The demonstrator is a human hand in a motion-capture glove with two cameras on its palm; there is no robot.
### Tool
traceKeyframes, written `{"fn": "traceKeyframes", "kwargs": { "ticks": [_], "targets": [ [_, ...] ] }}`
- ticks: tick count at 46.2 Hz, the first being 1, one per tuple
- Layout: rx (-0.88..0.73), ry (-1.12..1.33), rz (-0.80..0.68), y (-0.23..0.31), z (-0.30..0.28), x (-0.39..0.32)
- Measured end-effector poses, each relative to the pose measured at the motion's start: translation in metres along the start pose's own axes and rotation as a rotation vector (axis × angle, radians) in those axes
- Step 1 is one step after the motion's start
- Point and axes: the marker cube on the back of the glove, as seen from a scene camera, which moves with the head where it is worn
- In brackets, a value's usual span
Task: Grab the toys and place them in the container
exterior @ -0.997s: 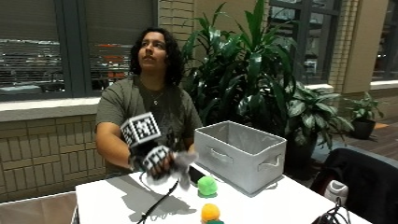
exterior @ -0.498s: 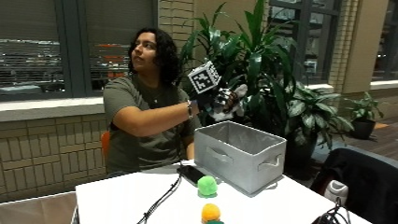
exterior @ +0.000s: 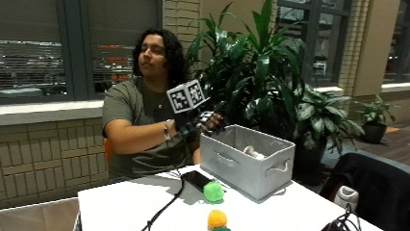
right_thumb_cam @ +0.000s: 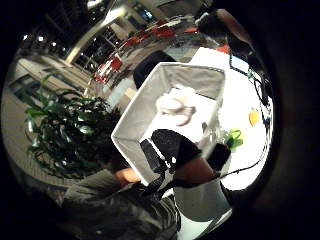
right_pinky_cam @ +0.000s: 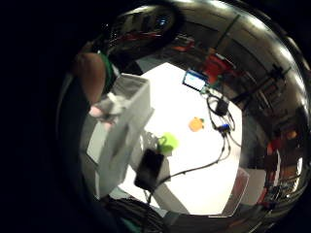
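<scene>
Meanwhile the gloved right hand (exterior: 204, 122) hung above the container's (exterior: 247, 166) rear rim, fingers relaxed and holding nothing. One pale toy (exterior: 253, 153) lay inside. Green toy (exterior: 213, 191) and orange toy (exterior: 217, 219) waited on the table (exterior: 121, 209), below the hand toward its front edge.

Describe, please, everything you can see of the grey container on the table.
The grey container is a rectangular, open-topped bin that looks like fabric, with cut-out handle slots in its end and side walls. It stands upright on the white table, toward the edge nearest the person, in front of the large plant. A pale toy lies on its floor. The green toy and a black phone lie close beside its front corner. The gloved right hand hovers above its rear rim; it does not seem to touch it.
</scene>
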Motion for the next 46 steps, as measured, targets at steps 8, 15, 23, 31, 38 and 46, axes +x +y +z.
{"fn": "traceKeyframes", "kwargs": {
  "ticks": [8, 15, 23, 31, 38, 46],
  "targets": [
    [-0.124, -0.076, 0.254, 0.037, 0.034, 0.098],
    [-0.171, -0.093, 0.398, 0.050, 0.083, 0.135],
    [-0.298, 0.045, 0.383, 0.038, 0.123, 0.122],
    [-0.337, -0.062, 0.349, 0.020, 0.159, 0.106],
    [-0.313, -0.006, 0.259, 0.013, 0.193, 0.099],
    [-0.175, -0.021, 0.251, 0.012, 0.194, 0.108]
  ]
}}
